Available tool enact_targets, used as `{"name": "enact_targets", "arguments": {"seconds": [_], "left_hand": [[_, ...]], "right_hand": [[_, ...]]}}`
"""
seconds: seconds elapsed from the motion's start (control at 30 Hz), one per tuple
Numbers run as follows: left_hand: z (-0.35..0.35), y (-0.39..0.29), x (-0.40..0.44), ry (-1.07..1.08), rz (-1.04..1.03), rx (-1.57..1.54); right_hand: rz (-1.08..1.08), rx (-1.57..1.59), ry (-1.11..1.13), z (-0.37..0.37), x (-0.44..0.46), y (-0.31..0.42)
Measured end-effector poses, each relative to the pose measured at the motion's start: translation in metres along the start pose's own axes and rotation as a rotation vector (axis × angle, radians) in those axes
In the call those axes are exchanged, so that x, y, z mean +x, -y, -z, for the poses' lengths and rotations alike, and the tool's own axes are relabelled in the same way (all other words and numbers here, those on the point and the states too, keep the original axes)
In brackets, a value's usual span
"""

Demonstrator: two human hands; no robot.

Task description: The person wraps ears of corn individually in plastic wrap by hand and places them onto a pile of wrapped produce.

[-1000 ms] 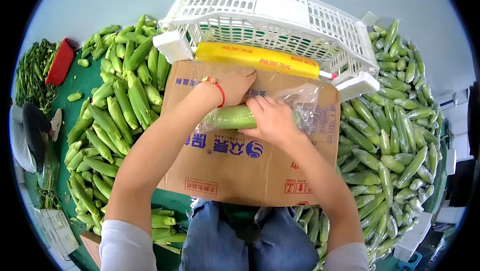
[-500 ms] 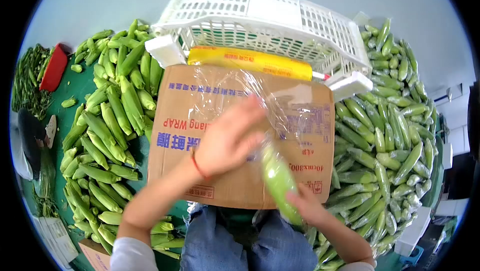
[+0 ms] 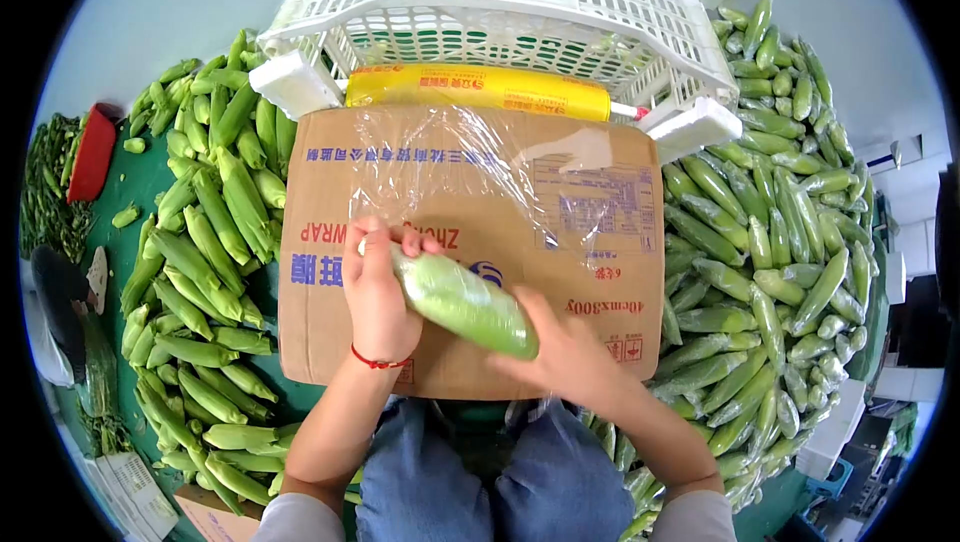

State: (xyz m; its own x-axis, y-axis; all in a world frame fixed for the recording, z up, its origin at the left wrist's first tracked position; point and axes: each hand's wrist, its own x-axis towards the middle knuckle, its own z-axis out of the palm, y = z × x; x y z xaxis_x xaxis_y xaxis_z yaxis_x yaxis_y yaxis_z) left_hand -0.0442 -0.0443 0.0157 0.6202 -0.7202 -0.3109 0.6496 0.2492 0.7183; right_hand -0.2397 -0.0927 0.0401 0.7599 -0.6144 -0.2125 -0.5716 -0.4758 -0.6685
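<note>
Held between my hands above the cardboard box (image 3: 470,172) is an ear of corn (image 3: 465,307) in its green husk, with shiny cling film around it. My left hand (image 3: 385,287) closes on its upper left end, thumb and fingers curled at the tip. At the lower right end, my right hand (image 3: 560,347) grips the ear, slightly blurred. A sheet of clear film (image 3: 450,152) lies across the box top behind the ear. The yellow roll of cling film (image 3: 480,90) rests along the far edge of the box.
Unwrapped ears of corn (image 3: 205,252) are heaped on the left. Film-wrapped ears (image 3: 760,242) fill the right side. A white plastic crate (image 3: 510,2) stands on its side behind the roll. Farther left are a red container (image 3: 92,154) and a knife with a dark handle (image 3: 62,287).
The ear has moved up and left from near my lap to over the box. My left hand has come back from the film and now holds the ear with my right hand.
</note>
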Motion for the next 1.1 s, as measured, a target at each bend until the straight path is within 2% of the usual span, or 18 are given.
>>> {"name": "enact_targets", "arguments": {"seconds": [0.1,0.17,0.23,0.3,0.33,0.43,0.47,0.5,0.57,0.67,0.73,0.8,0.87,0.9,0.93,0.97,1.07,1.1], "left_hand": [[0.002,0.006,-0.004,-0.163,-0.008,-0.039],[0.017,0.009,-0.014,-0.050,0.197,0.173],[0.026,0.009,-0.032,0.184,0.462,0.422],[0.025,0.010,-0.052,0.232,0.712,0.538],[0.027,0.008,-0.057,0.306,0.818,0.580],[0.062,0.028,-0.062,0.643,-0.075,1.111],[0.039,0.019,-0.068,0.659,-0.361,1.093],[0.030,0.014,-0.066,0.696,-0.290,1.098],[0.005,0.010,-0.056,0.764,-0.144,1.080],[-0.033,0.028,-0.055,0.964,-0.068,1.147],[-0.064,0.041,-0.061,1.142,-0.015,1.278],[-0.079,0.048,-0.077,1.318,-0.185,1.577],[-0.064,0.050,-0.076,1.310,-0.339,1.504],[-0.052,0.047,-0.072,1.249,-0.270,1.492],[-0.037,0.041,-0.066,1.189,-0.201,1.478],[-0.021,0.036,-0.061,1.126,-0.131,1.462],[0.036,0.021,-0.048,0.957,-0.361,1.615],[0.045,0.014,-0.047,0.894,-0.379,1.632]], "right_hand": [[0.245,-0.194,-0.308,0.026,-0.003,-0.003],[0.413,-0.282,-0.517,0.054,-0.008,-0.003],[0.526,0.285,-0.723,0.060,0.013,-0.019],[0.525,1.071,-0.648,0.064,0.024,-0.020],[0.450,1.553,-0.444,0.065,0.022,-0.014],[0.105,1.271,-0.639,0.057,0.012,0.007],[0.173,1.470,-0.607,0.050,0.013,0.005],[0.257,1.665,-0.566,0.045,0.011,-0.001],[0.439,1.711,-0.803,0.039,0.009,-0.009],[0.251,1.719,-0.883,-0.016,-0.020,-0.001],[-0.041,1.636,-0.929,-0.034,-0.056,-0.032],[-0.220,1.562,-0.938,-0.031,-0.113,-0.081],[-0.377,1.638,-1.420,-0.014,-0.174,-0.124],[-0.414,1.592,-1.538,-0.001,-0.215,-0.150],[-0.672,1.414,-1.821,0.033,-0.242,-0.162],[-0.668,1.302,-1.903,0.044,-0.292,-0.209],[-0.378,0.873,-2.203,0.120,-0.401,-0.309],[-0.731,0.707,-2.379,0.149,-0.386,-0.279]]}}
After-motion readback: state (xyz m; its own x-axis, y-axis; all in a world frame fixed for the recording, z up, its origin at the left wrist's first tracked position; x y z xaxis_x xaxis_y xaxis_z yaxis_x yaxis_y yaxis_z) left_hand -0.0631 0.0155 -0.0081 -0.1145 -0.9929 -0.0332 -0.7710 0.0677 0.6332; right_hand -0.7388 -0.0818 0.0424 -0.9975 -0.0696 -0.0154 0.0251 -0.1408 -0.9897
